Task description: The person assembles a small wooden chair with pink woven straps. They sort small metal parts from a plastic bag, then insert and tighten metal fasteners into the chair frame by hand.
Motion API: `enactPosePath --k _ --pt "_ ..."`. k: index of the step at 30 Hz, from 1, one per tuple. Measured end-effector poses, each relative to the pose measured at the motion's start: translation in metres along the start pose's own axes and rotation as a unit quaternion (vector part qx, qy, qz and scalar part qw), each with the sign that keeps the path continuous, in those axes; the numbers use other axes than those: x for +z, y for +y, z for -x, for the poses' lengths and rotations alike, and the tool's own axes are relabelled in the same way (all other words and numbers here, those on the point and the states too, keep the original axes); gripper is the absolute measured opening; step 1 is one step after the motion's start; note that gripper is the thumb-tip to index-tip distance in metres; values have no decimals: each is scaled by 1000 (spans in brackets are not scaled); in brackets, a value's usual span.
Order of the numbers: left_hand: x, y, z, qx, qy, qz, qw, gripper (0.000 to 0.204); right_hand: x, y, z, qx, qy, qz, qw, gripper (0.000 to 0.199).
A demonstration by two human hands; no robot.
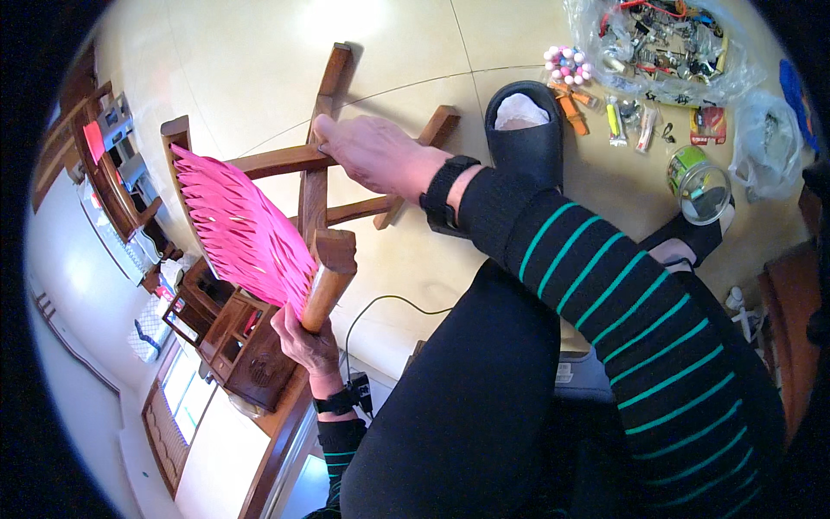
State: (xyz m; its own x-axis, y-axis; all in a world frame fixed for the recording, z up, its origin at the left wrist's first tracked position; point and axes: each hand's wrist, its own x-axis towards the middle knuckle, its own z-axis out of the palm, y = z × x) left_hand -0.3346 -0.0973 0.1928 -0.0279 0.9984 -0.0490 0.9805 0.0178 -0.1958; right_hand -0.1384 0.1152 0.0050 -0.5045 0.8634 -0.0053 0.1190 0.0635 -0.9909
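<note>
The right hand point(372, 156) is closed over a wooden rail of the stool frame point(316, 186); the left hand point(304, 342) grips a frame leg from below. Pink woven strips point(242, 229) stretch across the frame between the hands. Bare floor point(259, 69) lies open beyond the right hand. Right of it sit a black slipper point(527, 143), scattered small tools point(622, 117), a clear bag of parts point(666, 43) and a round tin point(699, 182). Wooden furniture point(233, 342) crowds just left of the left hand.

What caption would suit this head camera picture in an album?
Seated person steadies a small wooden stool with a pink woven seat, left hand gripping one leg, right hand on a crossbar.
</note>
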Motion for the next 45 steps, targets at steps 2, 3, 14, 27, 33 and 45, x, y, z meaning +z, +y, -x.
enactPosePath --k 2,3,14,27,33,45 --pt "-2 6 -2 7 5 14 1000 52 -3 2 -7 -17 -19 34 999 14" --pt "-2 8 -4 11 11 23 1000 52 -5 3 -13 -31 -21 43 998 13" --pt "-4 17 -8 -12 5 44 999 50 -2 2 -27 13 -91 97 991 18" --pt "3 22 -5 -4 37 38 999 49 -46 39 -2 252 -88 -736 622 37" --pt "4 23 -6 3 46 37 998 49 -57 40 5 228 -129 -750 607 52" --pt "4 24 -7 1 47 36 998 51 -21 12 -13 165 -54 -267 948 23"
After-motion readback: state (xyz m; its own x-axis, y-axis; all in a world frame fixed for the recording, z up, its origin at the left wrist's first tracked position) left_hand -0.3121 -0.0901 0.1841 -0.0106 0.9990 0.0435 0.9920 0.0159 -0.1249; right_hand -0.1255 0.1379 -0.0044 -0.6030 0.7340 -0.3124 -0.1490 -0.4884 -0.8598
